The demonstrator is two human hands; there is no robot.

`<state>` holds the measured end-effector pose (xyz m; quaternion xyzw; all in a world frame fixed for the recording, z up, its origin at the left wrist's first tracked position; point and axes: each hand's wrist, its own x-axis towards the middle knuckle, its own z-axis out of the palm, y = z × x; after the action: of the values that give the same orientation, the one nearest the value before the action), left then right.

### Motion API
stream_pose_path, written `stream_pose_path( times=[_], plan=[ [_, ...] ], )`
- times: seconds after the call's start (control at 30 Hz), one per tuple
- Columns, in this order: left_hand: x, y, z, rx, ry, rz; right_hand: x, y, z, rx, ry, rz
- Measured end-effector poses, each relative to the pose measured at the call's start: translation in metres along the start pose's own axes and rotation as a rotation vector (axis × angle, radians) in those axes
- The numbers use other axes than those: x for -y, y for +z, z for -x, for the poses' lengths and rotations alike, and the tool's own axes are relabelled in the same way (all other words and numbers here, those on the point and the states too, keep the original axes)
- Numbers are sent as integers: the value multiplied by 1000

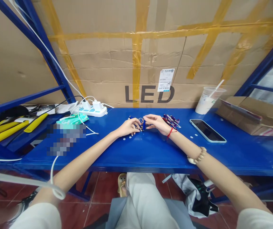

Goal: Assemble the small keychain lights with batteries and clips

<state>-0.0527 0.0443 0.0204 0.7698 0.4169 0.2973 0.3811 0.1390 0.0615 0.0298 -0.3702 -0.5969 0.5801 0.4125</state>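
Observation:
Both hands are close together over the blue table (pixel 126 154). My right hand (pixel 157 123), with a red string at its wrist, has its fingers closed on a small blue item (pixel 144 124) held upright. Just left of it, my left hand (pixel 129 127) has its thumb and fingers pinched at a cluster of small dark and gold pieces; what it grips is too small to name. Behind my right hand lies a bunch of purple and red pen-like items (pixel 172 120). Small pale discs (pixel 124 139) lie beside my left hand.
A phone (pixel 208 130), a cup with a straw (pixel 208 101) and an open cardboard box (pixel 248 117) stand right. At left are a power strip (pixel 94 110), a green packet (pixel 73 120), white cables and yellow-handled tools (pixel 12 128). A large carton (pixel 103 70) stands behind.

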Motion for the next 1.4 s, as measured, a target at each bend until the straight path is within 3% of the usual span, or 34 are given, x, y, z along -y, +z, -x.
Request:
stream_pose_path(
  times=[0.37,0.7,0.87,1.03,1.2,1.4],
  plan=[
    [-16,0,-1,-230,102,-351,1,9,2,-11,-56,-36],
    [-9,-8,8,-266,182,-461,9,0,3,42,-319,391],
    [-2,-11,5,-292,169,-400,10,-5,1,-10,-297,483],
    [-1,-15,4,-393,97,-207,-3,-23,-10,-151,-467,934],
    [-7,-24,9,-518,-4,91,-18,-38,-20,-110,-534,1070],
    [-15,-23,16,-367,-56,291,-19,-27,-19,-9,-551,1155]
  ],
)
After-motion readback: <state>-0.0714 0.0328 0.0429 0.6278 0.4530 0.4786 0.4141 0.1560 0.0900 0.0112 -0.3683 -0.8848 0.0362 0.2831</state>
